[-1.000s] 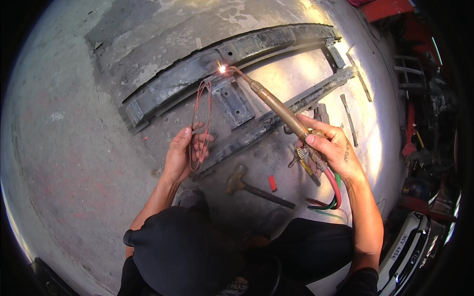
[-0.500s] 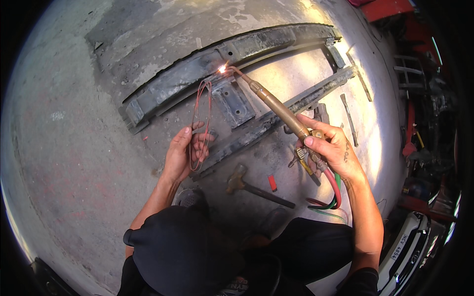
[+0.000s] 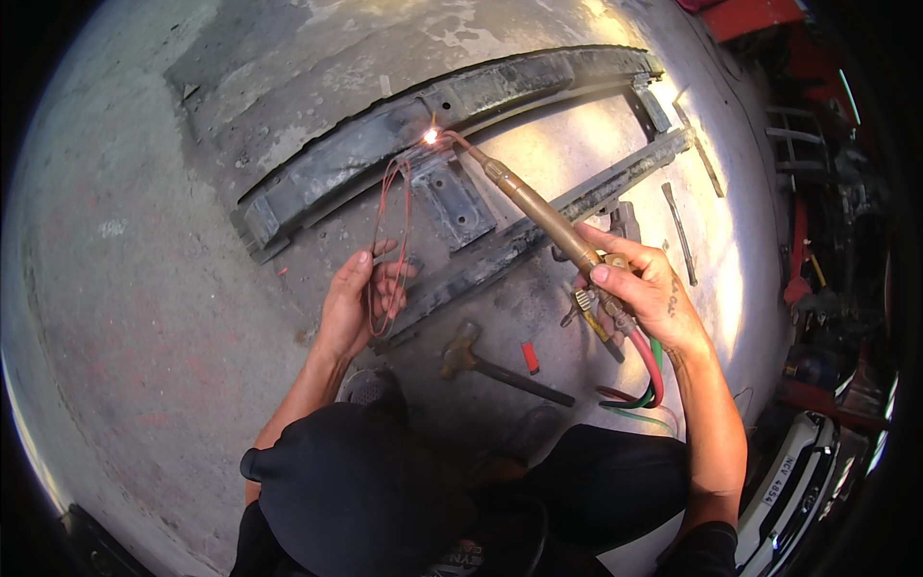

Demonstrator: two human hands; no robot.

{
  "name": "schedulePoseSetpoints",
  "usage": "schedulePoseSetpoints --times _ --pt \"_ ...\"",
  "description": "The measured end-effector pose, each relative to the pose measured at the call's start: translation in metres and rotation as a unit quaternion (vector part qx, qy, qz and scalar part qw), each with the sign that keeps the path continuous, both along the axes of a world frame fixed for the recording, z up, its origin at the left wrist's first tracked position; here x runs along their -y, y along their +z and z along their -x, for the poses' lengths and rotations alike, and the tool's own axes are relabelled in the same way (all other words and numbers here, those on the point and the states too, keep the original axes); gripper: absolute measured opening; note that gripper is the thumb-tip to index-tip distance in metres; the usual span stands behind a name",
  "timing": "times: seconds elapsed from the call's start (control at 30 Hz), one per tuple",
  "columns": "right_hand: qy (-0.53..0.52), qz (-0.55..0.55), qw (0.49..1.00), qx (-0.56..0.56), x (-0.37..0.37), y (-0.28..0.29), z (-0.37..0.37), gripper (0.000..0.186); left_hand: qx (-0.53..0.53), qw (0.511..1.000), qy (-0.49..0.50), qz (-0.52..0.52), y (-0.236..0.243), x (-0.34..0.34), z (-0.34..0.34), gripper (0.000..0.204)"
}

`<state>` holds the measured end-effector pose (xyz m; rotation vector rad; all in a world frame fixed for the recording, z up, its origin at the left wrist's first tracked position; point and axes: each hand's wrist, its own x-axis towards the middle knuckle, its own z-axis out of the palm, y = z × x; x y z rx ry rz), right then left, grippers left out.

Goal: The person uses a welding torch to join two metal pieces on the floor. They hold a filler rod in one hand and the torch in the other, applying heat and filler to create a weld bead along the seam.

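Observation:
My right hand point(image 3: 627, 287) is closed on a brass gas torch point(image 3: 538, 213) with red and green hoses point(image 3: 648, 370). The torch's bent tip reaches a bright glow point(image 3: 431, 137) on the dark curved metal beam point(image 3: 519, 79), where it joins a holed bracket plate point(image 3: 447, 207). In my left hand point(image 3: 370, 288), a long loop of thin coppery wire point(image 3: 406, 221) is pinched and runs up toward the glow. A second straight metal bar point(image 3: 640, 171) lies across beneath the torch.
A sledgehammer point(image 3: 514, 377) and small red block point(image 3: 530, 358) lie on the concrete floor point(image 3: 125, 221) before me. Thin metal tools point(image 3: 679, 234) lie to the right. Beyond are red equipment point(image 3: 755, 21), dark car parts point(image 3: 817, 192) and a white car bumper point(image 3: 788, 481).
The glow at the torch tip flickers slightly in shape. My hands, the torch and the wire stay almost exactly where they were.

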<state>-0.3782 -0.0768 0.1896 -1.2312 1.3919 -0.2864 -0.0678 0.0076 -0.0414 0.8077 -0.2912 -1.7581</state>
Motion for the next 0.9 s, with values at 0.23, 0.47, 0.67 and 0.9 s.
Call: schedulePoseSetpoints --times 0.23,0.47,0.67,0.9 --pt "-0.011 0.026 1.0 0.007 -0.005 0.017 0.003 0.059 -0.015 0.999 0.039 -0.011 0.003 -0.013 -0.005 0.05" --pt "-0.092 0.062 0.993 0.05 -0.043 0.046 0.025 0.08 0.018 0.999 -0.018 -0.041 0.024 -0.04 0.003 0.055" --pt "-0.109 0.043 0.983 0.143 -0.078 0.058 0.058 0.079 -0.012 0.988 -0.145 -0.06 0.027 -0.053 0.031 0.058" --pt "-0.148 0.037 0.985 0.08 -0.075 0.058 0.058 0.084 0.043 0.983 -0.17 -0.047 0.045 -0.036 0.029 0.059"
